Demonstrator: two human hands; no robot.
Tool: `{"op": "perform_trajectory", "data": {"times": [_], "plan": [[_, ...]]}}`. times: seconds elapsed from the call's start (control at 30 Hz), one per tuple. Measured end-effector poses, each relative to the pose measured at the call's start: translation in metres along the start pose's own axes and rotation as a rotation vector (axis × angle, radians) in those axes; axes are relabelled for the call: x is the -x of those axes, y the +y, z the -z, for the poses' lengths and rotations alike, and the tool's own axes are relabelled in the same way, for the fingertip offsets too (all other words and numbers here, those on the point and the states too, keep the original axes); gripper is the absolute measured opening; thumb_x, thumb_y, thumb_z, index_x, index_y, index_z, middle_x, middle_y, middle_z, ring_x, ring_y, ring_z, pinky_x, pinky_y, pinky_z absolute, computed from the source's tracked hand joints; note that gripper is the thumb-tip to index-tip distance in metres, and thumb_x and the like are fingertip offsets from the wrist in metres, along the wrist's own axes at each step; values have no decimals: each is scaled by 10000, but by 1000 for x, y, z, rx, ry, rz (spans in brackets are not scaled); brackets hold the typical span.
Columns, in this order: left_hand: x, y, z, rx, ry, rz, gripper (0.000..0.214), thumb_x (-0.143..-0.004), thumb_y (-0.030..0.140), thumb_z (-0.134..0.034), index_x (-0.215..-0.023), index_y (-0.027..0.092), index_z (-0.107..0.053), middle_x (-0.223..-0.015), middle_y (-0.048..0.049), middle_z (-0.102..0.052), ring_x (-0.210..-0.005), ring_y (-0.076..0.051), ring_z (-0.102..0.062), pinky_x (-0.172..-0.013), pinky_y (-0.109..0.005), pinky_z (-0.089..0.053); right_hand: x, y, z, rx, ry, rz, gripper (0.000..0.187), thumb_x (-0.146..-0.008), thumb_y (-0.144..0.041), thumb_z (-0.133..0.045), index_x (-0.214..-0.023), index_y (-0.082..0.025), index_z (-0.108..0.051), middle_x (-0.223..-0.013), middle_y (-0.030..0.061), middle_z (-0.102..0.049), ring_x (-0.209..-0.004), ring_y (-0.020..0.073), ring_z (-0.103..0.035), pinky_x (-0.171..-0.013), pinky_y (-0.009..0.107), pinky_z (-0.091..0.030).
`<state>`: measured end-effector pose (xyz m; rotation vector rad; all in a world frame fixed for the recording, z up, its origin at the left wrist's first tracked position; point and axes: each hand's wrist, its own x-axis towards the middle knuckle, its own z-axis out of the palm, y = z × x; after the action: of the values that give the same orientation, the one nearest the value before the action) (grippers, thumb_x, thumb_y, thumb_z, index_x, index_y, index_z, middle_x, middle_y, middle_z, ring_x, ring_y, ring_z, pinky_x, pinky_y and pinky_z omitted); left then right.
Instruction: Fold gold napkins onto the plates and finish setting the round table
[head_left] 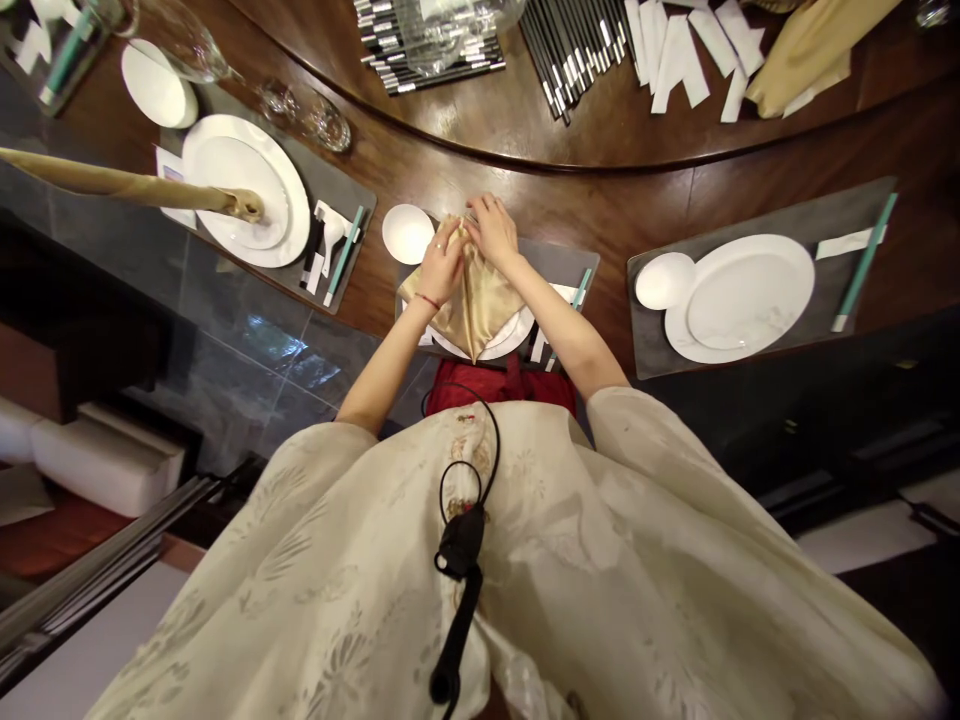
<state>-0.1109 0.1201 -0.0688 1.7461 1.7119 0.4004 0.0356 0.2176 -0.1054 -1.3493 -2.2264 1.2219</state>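
A gold cloth napkin [474, 305] lies folded to a point over the white plate [504, 345] in front of me, its lower tip reaching the plate's near rim. My left hand [444, 262] pinches the napkin's far end from the left. From the right, my right hand [493, 232] grips the same far end, with its fingers bent close to the left ones. The fingertips partly hide the fabric between them. Just beyond my left hand stands a small white bowl [408, 234]. A teal-ended pair of chopsticks [580, 288] lies right of the plate, partly behind my right forearm.
To the left, a rolled gold napkin [247, 204] stands on stacked plates [294, 240], near glasses [322, 125]. Another setting with a white plate [795, 290] is at right. The raised turntable [480, 130] holds black chopsticks [574, 50], white paper sleeves [675, 60] and gold cloth [814, 50].
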Motion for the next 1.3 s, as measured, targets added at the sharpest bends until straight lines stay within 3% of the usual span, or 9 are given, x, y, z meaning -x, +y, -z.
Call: {"op": "perform_trajectory", "data": {"times": [0.17, 0.3, 0.4, 0.53, 0.73, 0.9, 1.13, 1.23, 1.3], "plan": [[116, -13, 9, -56, -251, -73, 407, -911, 234, -499, -1294, 208, -635, -1524, -150, -498, -1471, -302, -384, -1228, -561, -239, 114, 19, 19, 16, -206, 228, 338, -1028, -386, -414, -1178, -176, -632, -1196, 129, -617, -1256, 286, -498, -1167, 531, -355], [165, -50, -2, -130, -188, 62, 476, -890, 159, -465, -1337, 231, -610, -1558, -147, -465, -1525, -275, -302, -1260, -596, -115, 176, 46, 4, 143, -370, 440, 289, -986, -216, -450, -1183, -226, -661, -1295, 85, -637, -1333, 251, -472, -1218, 579, -274], [163, -76, -11, -130, -129, 81, 419, -926, 179, -432, -1289, 240, -632, -1505, -130, -533, -1506, -228, -348, -1280, -552, -100, 180, 55, -6, 270, -353, 446, 329, -993, -160, -416, -1155, -276, -678, -1360, 38, -628, -1383, 194, -441, -1254, 532, -250], [137, -96, -16, -112, -165, -4, 328, -976, 235, -420, -1196, 238, -664, -1455, -114, -587, -1467, -192, -412, -1292, -471, -125, 163, 57, -6, 292, -341, 506, 349, -1012, -166, -381, -1120, -245, -703, -1330, 53, -653, -1354, 183, -486, -1243, 535, -274], [115, -105, -8, -117, -256, -179, 339, -975, 198, -402, -1188, 208, -665, -1478, -110, -567, -1440, -201, -452, -1265, -498, -229, 148, 53, 6, 180, -504, 466, 344, -959, -153, -460, -1089, -314, -736, -1298, 6, -681, -1331, 175, -511, -1248, 519, -252], [108, -108, 4, -75, -285, -276, 361, -975, 193, -420, -1205, 229, -695, -1423, -106, -616, -1447, -211, -447, -1248, -505, -274, 150, 50, 20, 104, -521, 413, 333, -983, -196, -454, -1062, -323, -752, -1303, 1, -685, -1368, 194, -494, -1260, 537, -211], [137, -98, -6, 27, -435, -341, 378, -918, 211, -474, -1210, 195, -715, -1404, -127, -627, -1435, -264, -462, -1205, -502, -361, 188, 56, 29, 61, -586, 378, 254, -963, -311, -532, -1066, -301, -765, -1271, 26, -707, -1314, 243, -543, -1218, 536, -259], [160, -88, -21, 147, -362, -253, 377, -861, 196, -488, -1148, 179, -731, -1344, -136, -668, -1387, -273, -518, -1169, -499, -411, 202, 54, 21, 10, -610, 339, 354, -990, -377, -465, -1116, -220, -756, -1194, 86, -735, -1182, 257, -622, -1121, 478, -379], [168, -82, -31, 223, -236, -128, 376, -849, 202, -470, -1116, 171, -733, -1275, -129, -706, -1334, -273, -568, -1148, -484, -432, 202, 52, 12, -16, -503, 199, 451, -1016, -427, -381, -1143, -183, -738, -1126, 108, -747, -1072, 250, -659, -1009, 407, -458]]}}
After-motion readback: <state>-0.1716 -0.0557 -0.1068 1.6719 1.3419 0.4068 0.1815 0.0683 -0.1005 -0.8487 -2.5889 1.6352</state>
